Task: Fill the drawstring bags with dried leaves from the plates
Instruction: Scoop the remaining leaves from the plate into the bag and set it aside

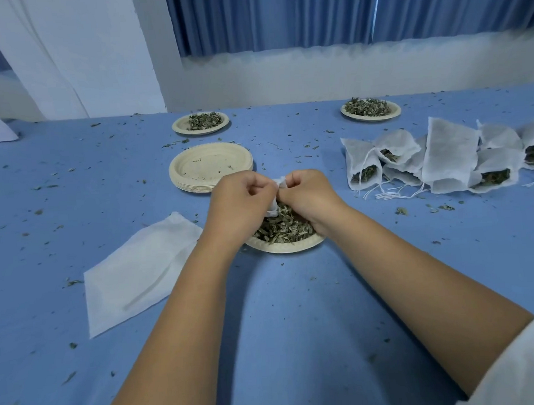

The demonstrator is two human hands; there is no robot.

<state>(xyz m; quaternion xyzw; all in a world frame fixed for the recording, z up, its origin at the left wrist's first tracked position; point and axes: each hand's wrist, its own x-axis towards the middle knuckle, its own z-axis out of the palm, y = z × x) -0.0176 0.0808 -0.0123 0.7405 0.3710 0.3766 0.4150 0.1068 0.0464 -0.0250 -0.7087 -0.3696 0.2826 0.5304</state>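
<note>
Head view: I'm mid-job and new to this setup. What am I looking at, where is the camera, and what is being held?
There is no machine here. These are a person's two bare hands, seen from one camera worn on the head, looking forward and down. The left hand and right hand both pinch a small white bag over a plate of dried leaves. On the blue table, flat empty bags lie to the left, and filled bags lie in a heap to the right. Behind the hands is a stack of empty plates. A far left plate and a far right plate hold more leaves.
</note>
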